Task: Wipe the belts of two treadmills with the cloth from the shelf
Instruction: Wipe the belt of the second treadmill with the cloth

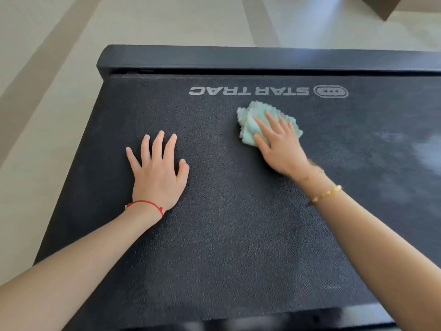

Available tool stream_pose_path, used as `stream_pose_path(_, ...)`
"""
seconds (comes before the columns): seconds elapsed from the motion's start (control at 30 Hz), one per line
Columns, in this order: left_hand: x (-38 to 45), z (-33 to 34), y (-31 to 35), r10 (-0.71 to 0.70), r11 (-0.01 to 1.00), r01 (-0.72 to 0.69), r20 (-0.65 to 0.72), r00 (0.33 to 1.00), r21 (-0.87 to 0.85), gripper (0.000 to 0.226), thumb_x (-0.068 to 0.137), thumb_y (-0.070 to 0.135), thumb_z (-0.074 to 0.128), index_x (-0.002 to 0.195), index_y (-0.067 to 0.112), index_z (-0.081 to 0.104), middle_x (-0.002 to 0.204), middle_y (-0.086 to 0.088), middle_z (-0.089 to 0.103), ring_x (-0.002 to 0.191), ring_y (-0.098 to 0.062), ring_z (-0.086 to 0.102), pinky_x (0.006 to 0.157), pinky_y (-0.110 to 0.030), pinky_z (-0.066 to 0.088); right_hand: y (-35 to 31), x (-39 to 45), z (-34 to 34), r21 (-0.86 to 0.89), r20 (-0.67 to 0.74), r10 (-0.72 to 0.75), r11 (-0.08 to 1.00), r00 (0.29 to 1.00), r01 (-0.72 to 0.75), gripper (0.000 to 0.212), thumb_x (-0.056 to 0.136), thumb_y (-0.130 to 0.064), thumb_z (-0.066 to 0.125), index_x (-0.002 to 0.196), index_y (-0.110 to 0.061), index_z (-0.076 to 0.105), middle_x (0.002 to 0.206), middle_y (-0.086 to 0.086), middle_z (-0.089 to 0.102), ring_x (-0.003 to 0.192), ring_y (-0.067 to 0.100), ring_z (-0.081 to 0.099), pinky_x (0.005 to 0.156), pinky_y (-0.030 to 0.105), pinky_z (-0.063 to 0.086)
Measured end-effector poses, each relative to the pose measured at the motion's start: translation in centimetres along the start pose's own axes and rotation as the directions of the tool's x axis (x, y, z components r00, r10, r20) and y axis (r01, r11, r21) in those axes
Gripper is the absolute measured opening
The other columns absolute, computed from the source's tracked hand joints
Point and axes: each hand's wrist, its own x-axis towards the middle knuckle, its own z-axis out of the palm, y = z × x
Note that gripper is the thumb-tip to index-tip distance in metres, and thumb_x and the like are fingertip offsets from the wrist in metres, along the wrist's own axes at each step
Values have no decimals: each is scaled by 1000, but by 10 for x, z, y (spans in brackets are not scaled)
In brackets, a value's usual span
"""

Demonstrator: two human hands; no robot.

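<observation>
Cloth [250, 125] lies bunched under right hand [279, 149] on belt [226, 211].

I see the belt [226, 211], black and pebbled, filling most of my view and running from the near edge to a dark end rail at the far side. A grey STAR TRAC logo sits upside down across its far end. The cloth [250, 125], pale mint and fluffy, lies bunched on the belt just near of the logo, right of centre. The belt's right side shows a pale glare.
</observation>
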Motion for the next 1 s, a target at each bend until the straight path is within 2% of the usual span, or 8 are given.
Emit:
stream_pose_path(0.13,-2,1,1,-4,1000,4,-18,1000,-19,63,95,43,26,152,18,33,160,-9,28,149,-35,18,116,-67,10,-38,-100,-1,52,92,-310,950,946,306,51,103,-48,25,153,-36,25,163,-2,15,151,24,7,122,38,-3)
stream_pose_path(0.27,-7,0,-1,20,999,-20,-2,1000,-38,58,99,38,36,153,17,32,161,-10,26,150,-33,16,118,-64,10,-43,-154,-14,92,168,-425,905,889,415,50,105,-48,27,153,-43,13,164,-11,4,151,14,-4,123,36,-2)
stream_pose_path(0.37,-24,-3,-3,46,998,-45,15,999,-35,60,99,39,36,155,18,28,162,-11,23,151,-33,13,119,-61,9,-17,-125,-13,79,134,-358,934,924,350,50,104,-49,26,153,-41,19,164,-8,8,151,17,3,123,39,3)
stream_pose_path(0.53,-57,-6,-3,71,997,-70,32,997,-29,62,99,45,27,155,19,27,162,-11,23,151,-33,14,120,-60,11,8,-74,-8,26,27,43,999,999,-43,50,104,-43,30,153,-37,21,164,2,12,151,26,3,122,41,-2)
stream_pose_path(0.63,-67,-6,-3,76,997,-76,12,997,-20,68,96,50,20,154,18,29,161,-12,26,150,-34,18,119,-59,12,-13,-107,0,-4,22,-112,994,993,112,50,104,-44,27,153,-37,23,163,1,14,151,28,6,121,43,-3)
stream_pose_path(0.8,-71,-6,0,68,997,-68,-10,998,-23,70,93,51,19,153,17,31,160,-12,28,149,-34,19,119,-59,13,-45,-212,-18,50,169,-398,917,902,396,51,105,-44,29,154,-40,14,164,-7,3,151,19,-4,123,40,-4)
stream_pose_path(0.9,-71,-5,0,70,997,-70,-5,998,-24,69,94,51,20,154,18,30,160,-11,27,150,-33,17,119,-59,12,-33,-229,-27,83,201,-439,898,876,432,50,105,-45,28,154,-40,15,164,-10,1,151,16,-4,123,36,-2)
stream_pose_path(1.0,-71,-6,0,59,998,-59,10,998,-28,62,99,46,26,154,18,28,161,-11,25,150,-33,15,120,-59,11,-9,-187,-19,51,134,-322,947,937,318,51,103,-49,25,152,-37,23,163,-3,12,151,22,8,123,44,7)
